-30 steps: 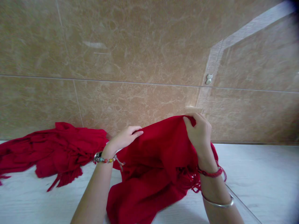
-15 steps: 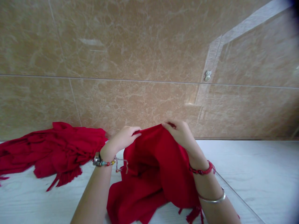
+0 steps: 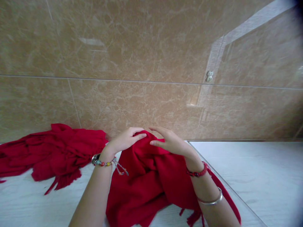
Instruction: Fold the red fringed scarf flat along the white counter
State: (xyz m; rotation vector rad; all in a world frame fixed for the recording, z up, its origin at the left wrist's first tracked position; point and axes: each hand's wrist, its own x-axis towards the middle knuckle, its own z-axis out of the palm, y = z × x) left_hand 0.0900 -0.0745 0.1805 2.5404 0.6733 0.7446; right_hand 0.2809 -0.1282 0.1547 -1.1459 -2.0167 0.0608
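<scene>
A red fringed scarf [image 3: 146, 189] hangs and bunches between my forearms, its tassels showing at the lower right. My left hand [image 3: 129, 138] grips its upper edge, thumb on the near side and fingers behind. My right hand [image 3: 169, 140] is open beside that edge, with thumb and fingers spread and pointing left toward the other hand. Part of the scarf passes behind my right forearm and comes out on its far side. Whether the right fingertips touch the cloth is hard to make out.
Another crumpled red fringed cloth [image 3: 63, 154] lies at the left on the white wood-grain surface [image 3: 248, 170]. A brown marbled tile wall [image 3: 132, 56] rises behind, with a small cat-shaped piece [image 3: 209, 76] on it. A dark seam runs across the surface at the right.
My right hand has let go of the scarf's upper edge and moved left toward my left hand. The edge, stretched taut before, now sags into folds.
</scene>
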